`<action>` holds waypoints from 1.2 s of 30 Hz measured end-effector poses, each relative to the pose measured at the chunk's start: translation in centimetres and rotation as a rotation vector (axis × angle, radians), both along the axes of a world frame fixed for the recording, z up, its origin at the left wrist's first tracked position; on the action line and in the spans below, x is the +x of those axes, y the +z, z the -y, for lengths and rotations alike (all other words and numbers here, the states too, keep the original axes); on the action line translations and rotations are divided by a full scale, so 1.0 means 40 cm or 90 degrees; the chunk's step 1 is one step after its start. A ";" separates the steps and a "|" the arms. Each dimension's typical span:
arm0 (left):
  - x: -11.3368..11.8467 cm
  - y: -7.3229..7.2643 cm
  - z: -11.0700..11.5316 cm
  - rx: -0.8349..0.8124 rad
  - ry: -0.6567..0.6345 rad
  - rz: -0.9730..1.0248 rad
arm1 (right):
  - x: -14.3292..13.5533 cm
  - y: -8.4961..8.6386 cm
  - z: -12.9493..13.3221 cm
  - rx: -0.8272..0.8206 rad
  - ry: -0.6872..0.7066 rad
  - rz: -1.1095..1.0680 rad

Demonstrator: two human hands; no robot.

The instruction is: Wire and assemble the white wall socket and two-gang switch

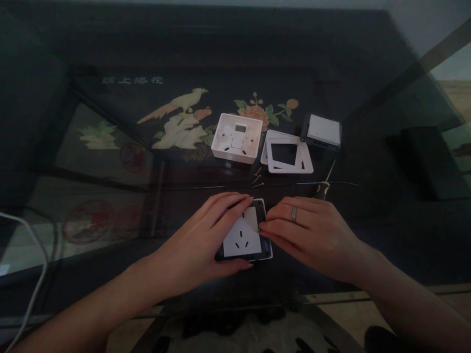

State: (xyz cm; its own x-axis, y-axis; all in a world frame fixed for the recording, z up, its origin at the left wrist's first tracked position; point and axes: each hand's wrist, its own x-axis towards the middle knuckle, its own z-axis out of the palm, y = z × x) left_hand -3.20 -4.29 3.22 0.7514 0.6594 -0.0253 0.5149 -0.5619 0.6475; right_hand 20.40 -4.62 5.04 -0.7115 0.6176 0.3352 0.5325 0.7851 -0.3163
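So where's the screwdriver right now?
In the head view, the screwdriver lies right of centre on the dark table, just beyond the right hand, between it and the white-topped black module.

My socket panel (pixel 247 236) is plain white with black slots on a dark backing — same white on the box (pixel 234 156) and the frames (pixel 306 163). Screwdriver handle (pixel 321 189) is black and yellow, screws (pixel 258 185) kinda brassy, my ring (pixel 294 214) silver-grey. Tabletop (pixel 235 284) is near-black, patterned with a cream bird (pixel 187 101) — peachy tail — and a pinkish-peach flower (pixel 253 113) with green leaves (pixel 273 119).
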 end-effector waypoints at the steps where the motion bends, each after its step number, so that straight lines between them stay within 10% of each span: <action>1: 0.001 0.000 -0.001 -0.001 0.000 -0.001 | 0.000 0.001 0.000 0.004 0.002 0.002; 25: -0.001 0.001 0.000 -0.008 0.004 0.013 | 0.001 0.027 0.009 0.163 0.022 0.114; 36: -0.003 0.001 0.000 0.003 -0.009 -0.009 | 0.011 0.006 0.001 0.008 -0.007 0.032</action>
